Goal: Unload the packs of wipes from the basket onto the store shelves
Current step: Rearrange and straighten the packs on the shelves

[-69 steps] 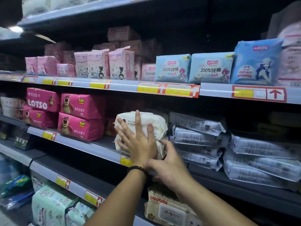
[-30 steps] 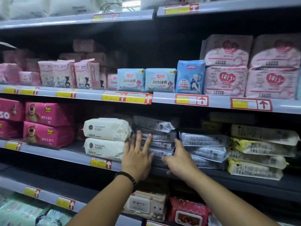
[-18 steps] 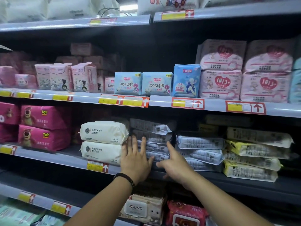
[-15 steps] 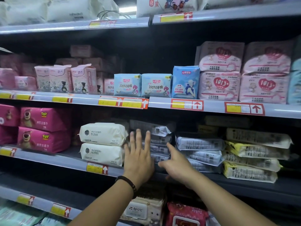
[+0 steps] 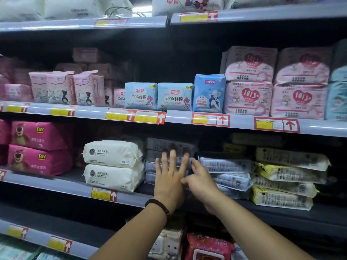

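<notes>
Shelf: grey, middle tier, carried price tags.
White packs: two, stacked left of centre.
Wipes: grey packs stacked on the shelf, just beside the white packs.
Left hand: released, fingers spread flat against the wipes' front.
Right hand: released, fingertips touched the stack's right end.
Bracelet: dark, sat on the left wrist.

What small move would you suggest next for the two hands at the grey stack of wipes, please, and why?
Probably a gentle push to square up the grey stack: the left hand lies flat on its front with fingers spread, the right hand touches its right side, and neither holds a pack.
</notes>
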`<state>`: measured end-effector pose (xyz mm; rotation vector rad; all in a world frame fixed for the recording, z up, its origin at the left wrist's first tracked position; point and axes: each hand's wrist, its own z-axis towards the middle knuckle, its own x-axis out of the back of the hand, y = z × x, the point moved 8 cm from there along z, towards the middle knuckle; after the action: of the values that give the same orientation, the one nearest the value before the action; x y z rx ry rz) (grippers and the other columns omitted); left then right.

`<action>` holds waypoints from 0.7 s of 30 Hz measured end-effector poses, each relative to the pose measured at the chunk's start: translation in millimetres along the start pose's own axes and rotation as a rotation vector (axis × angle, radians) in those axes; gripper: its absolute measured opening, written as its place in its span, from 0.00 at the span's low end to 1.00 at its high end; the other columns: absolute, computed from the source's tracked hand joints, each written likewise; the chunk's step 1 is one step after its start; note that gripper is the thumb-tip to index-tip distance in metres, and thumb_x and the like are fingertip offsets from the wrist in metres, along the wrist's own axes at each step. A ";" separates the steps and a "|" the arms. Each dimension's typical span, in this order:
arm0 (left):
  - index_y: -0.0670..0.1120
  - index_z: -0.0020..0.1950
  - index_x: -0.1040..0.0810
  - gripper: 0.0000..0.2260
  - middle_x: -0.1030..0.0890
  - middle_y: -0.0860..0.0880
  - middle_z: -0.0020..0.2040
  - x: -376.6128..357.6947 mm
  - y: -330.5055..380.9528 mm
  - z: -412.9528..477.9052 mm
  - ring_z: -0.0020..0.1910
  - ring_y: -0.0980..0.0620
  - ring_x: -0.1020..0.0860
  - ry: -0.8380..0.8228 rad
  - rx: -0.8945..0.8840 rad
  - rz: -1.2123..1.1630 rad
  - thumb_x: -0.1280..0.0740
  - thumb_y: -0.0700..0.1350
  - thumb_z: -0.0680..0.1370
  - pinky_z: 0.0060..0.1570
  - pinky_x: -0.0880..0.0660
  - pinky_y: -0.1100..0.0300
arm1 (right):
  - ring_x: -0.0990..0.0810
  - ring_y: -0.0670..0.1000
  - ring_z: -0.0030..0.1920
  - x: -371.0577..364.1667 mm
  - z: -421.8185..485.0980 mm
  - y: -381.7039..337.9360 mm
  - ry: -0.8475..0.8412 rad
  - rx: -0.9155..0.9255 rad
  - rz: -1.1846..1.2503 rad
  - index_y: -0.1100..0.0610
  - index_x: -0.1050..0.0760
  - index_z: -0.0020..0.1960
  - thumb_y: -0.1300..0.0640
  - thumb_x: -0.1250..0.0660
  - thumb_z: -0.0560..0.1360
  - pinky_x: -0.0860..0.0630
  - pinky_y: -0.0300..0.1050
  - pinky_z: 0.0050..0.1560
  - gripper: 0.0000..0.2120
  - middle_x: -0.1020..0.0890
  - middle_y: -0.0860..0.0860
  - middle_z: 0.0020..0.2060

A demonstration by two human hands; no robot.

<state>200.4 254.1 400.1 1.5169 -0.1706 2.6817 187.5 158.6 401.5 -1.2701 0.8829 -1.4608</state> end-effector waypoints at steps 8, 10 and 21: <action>0.58 0.74 0.85 0.52 0.77 0.37 0.79 -26.6 -6.7 -3.1 0.78 0.24 0.71 0.010 0.104 -0.127 0.36 0.62 0.81 0.78 0.62 0.28 | 0.26 0.57 0.75 -7.3 -1.9 0.1 -0.039 0.016 -0.215 0.37 0.53 0.85 0.60 0.35 0.81 0.20 0.60 0.68 0.42 0.36 0.47 0.83; 0.58 0.71 0.87 0.52 0.77 0.36 0.79 -30.7 -6.0 0.7 0.77 0.23 0.71 0.005 0.100 -0.129 0.37 0.62 0.81 0.77 0.62 0.27 | 0.30 0.57 0.79 -7.0 -2.5 0.0 -0.052 0.032 -0.242 0.39 0.56 0.86 0.59 0.36 0.81 0.24 0.55 0.72 0.43 0.40 0.48 0.85; 0.59 0.70 0.86 0.49 0.83 0.37 0.73 -32.1 -3.7 2.6 0.77 0.23 0.71 -0.020 0.117 -0.173 0.38 0.54 0.83 0.80 0.52 0.29 | 0.12 0.51 0.52 32.7 -29.5 2.5 -0.038 0.136 -0.409 0.47 0.36 0.83 0.60 0.31 0.80 0.16 0.45 0.54 0.35 0.18 0.52 0.69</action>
<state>219.5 257.6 374.2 1.5129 0.1142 2.5822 159.8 124.4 402.4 -1.4247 0.5038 -1.7746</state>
